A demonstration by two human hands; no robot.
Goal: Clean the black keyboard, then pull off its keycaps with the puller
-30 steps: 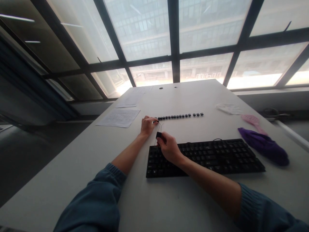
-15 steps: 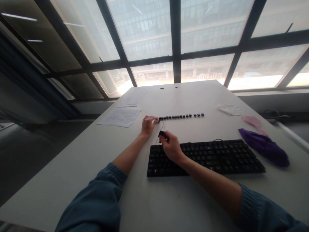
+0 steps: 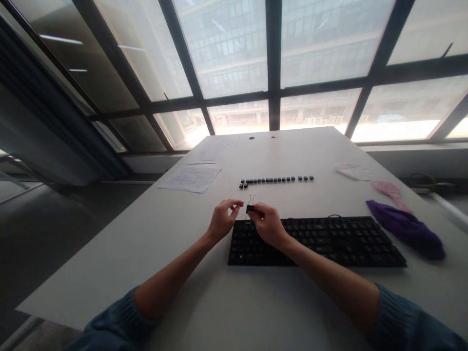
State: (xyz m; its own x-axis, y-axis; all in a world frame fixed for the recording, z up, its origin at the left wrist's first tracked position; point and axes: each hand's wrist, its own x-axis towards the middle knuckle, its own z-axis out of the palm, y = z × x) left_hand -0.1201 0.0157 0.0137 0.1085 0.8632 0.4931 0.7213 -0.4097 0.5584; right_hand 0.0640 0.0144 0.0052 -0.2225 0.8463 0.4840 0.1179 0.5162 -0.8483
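My right hand [image 3: 268, 224] pinches the black body of a keycap puller [image 3: 250, 208] over the left end of a black keyboard [image 3: 321, 241]. Thin wires stick out of the puller above and below the fingers; the lower wires reach down near the keys. My left hand [image 3: 224, 218] hovers just left of the puller. Its thumb and forefinger reach toward the puller with a small gap between them, and I see nothing held there. Beyond both hands lies a row of small black keycaps [image 3: 272, 180], with two keycaps [image 3: 243, 186] in front of its left end.
Sheets of paper [image 3: 190, 179] lie on the left of the white table [image 3: 175, 278]. To the right are a purple cloth pouch [image 3: 404, 229], a pink item [image 3: 391, 192] and a clear plastic bag [image 3: 353, 171]. Large windows [image 3: 310, 48] rise behind the table.
My left hand has drawn back from the left end of the keycap row to beside the keycap puller. Two keycaps now show where it was. My right hand keeps hold of the puller, now more upright.
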